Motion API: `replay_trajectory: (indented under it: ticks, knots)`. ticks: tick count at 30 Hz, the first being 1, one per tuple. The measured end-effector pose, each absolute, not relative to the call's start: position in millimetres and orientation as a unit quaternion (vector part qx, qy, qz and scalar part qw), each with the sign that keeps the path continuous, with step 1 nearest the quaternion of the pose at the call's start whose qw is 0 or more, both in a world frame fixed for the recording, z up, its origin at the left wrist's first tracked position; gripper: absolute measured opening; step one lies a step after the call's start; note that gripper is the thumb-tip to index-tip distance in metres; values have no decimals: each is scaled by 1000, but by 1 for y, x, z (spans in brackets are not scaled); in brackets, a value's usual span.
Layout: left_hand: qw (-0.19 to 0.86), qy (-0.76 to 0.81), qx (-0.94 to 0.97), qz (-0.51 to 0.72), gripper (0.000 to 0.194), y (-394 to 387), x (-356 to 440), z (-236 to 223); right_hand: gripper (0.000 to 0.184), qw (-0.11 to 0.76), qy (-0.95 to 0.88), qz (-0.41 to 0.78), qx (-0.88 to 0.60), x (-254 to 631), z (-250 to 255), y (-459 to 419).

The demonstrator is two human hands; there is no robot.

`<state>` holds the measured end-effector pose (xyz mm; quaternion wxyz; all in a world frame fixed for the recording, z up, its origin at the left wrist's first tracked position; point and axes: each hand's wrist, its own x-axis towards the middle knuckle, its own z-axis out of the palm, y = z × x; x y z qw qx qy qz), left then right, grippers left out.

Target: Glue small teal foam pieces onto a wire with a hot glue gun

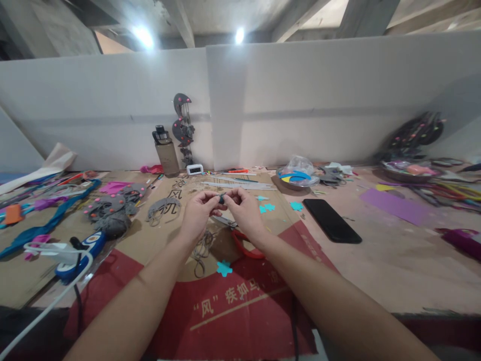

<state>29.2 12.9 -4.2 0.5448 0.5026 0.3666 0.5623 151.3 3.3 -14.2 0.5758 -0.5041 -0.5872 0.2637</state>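
Note:
Between the fingertips of both hands is a small dark, grey-teal piece [221, 199], too small to make out its kind. My left hand [199, 213] pinches it from the left, my right hand [245, 213] from the right, both closed just above the cardboard. Under my right hand lies a pair of scissors [240, 239] with red handles, its blades partly hidden. A tangle of grey cord [202, 253] rests below my left hand. Turquoise flower-shaped cutouts lie about: one cutout [224, 268] in front, another cutout [296, 206] to the right.
A black phone [331, 220] lies right of my hands, a purple sheet [393, 205] beyond it. A bowl [295, 180] of scraps stands behind. At left are a blue-white power strip [84, 253] and grey pieces with pink dots [116, 205]. A bottle [167, 155] stands by the white partition.

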Motion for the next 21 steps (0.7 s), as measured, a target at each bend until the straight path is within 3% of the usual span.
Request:
replay_trajectory:
  ticks: [9, 17, 21]
  knots:
    - [562, 344, 489, 571, 22, 14, 35, -12, 18, 527, -612, 139, -573, 152, -12, -2]
    - [572, 364, 440, 589, 25, 27, 26, -14, 15, 550, -653, 196, -482, 149, -19, 0]
    - [553, 376, 413, 618, 21, 40, 11, -13, 22, 530, -677, 235, -452, 146, -26, 2]
